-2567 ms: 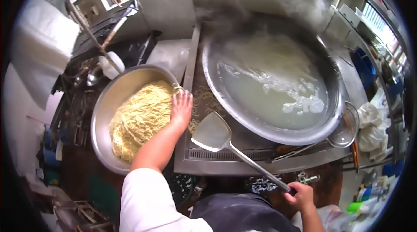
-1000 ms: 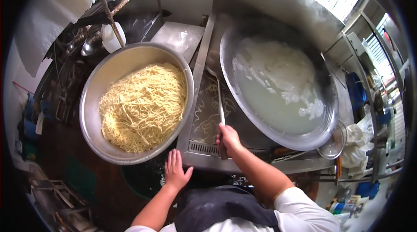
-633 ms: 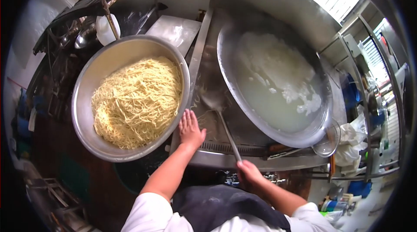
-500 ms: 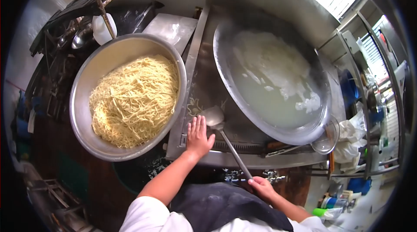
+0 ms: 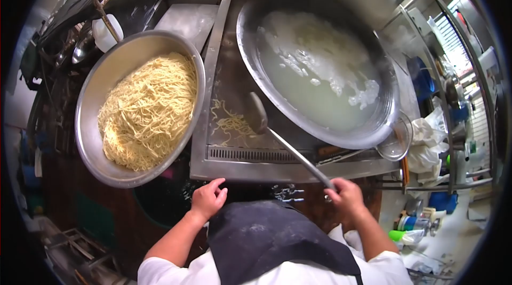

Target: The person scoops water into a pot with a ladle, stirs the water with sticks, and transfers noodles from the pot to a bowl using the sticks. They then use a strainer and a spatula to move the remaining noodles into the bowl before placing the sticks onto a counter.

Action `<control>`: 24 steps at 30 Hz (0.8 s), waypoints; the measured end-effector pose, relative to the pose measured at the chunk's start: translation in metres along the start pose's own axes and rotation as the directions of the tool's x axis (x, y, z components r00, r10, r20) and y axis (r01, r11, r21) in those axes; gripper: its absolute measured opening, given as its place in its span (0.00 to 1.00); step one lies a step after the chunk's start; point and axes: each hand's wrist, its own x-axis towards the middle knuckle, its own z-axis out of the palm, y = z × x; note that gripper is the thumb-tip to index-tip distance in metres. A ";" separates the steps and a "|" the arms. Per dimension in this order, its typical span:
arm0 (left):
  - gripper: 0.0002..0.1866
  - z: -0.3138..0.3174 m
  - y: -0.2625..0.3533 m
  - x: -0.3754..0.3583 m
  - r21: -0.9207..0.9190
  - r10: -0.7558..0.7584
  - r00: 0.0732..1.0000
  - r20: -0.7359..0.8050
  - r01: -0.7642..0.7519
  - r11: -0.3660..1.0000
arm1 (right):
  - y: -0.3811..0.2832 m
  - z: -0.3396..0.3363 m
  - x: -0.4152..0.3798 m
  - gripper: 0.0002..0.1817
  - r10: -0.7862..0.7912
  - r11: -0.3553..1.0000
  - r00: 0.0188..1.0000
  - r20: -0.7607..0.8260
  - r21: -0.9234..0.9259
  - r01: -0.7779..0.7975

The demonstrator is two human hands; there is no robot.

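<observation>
My right hand (image 5: 346, 197) grips the end of a long metal spatula (image 5: 277, 135), whose blade rests on the steel stove top beside a small heap of loose noodles (image 5: 230, 123). My left hand (image 5: 207, 199) hangs below the stove's front edge, fingers loosely curled, holding nothing. To the left, a wide metal basin (image 5: 88, 125) is piled with yellow noodles (image 5: 146, 110). A big wok (image 5: 373, 130) of cloudy, steaming water sits at the upper right.
The steel stove top (image 5: 250, 170) has a vent grille along its front. A wire strainer (image 5: 396, 140) leans at the wok's right rim. White cloths (image 5: 426, 146) and bottles lie at the right. A white jug (image 5: 104, 33) stands behind the basin.
My left hand has pulled back off the stove top and down to my apron. The spatula blade has slid up next to the loose noodles, and my view has shifted.
</observation>
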 end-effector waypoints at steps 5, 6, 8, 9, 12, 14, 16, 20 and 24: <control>0.20 0.007 0.004 0.023 -0.006 -0.059 0.994 -0.094 0.059 0.998 | -0.014 -0.099 0.005 0.16 0.076 0.925 0.983 0.166 -0.380 -0.007; 0.23 0.005 0.000 0.030 0.056 -0.041 0.995 -0.090 0.046 0.997 | -0.025 -0.113 0.001 0.16 0.082 0.908 0.978 0.194 -0.420 0.007; 0.26 -0.004 0.006 0.043 0.125 -0.045 0.993 -0.112 0.059 0.990 | -0.035 -0.128 -0.005 0.16 0.079 0.890 0.974 0.213 -0.456 0.027; 0.28 -0.009 0.009 0.051 0.191 -0.053 0.991 -0.121 0.075 0.979 | -0.032 -0.133 -0.008 0.16 0.113 0.862 0.977 0.179 -0.507 -0.007; 0.34 -0.015 0.012 0.080 0.321 -0.023 0.996 -0.088 0.051 0.946 | -0.030 -0.143 -0.016 0.17 0.214 0.846 0.971 0.108 -0.518 -0.129; 0.35 -0.013 0.016 0.105 0.399 0.046 0.997 -0.066 -0.016 0.917 | -0.019 -0.142 -0.016 0.18 0.280 0.864 0.959 0.041 -0.447 -0.233; 0.35 0.000 0.013 0.145 0.459 0.131 0.990 -0.053 -0.093 0.884 | -0.004 -0.137 -0.010 0.18 0.261 0.863 0.965 0.026 -0.455 -0.221; 0.33 0.031 0.006 0.220 0.708 0.188 0.982 -0.018 -0.120 0.696 | 0.018 -0.119 0.011 0.19 0.250 0.892 0.966 0.068 -0.404 -0.202; 0.34 0.067 0.027 0.222 0.656 -0.118 0.971 0.209 -0.049 0.753 | 0.008 -0.094 0.041 0.20 0.306 0.945 0.918 0.253 -0.194 -0.262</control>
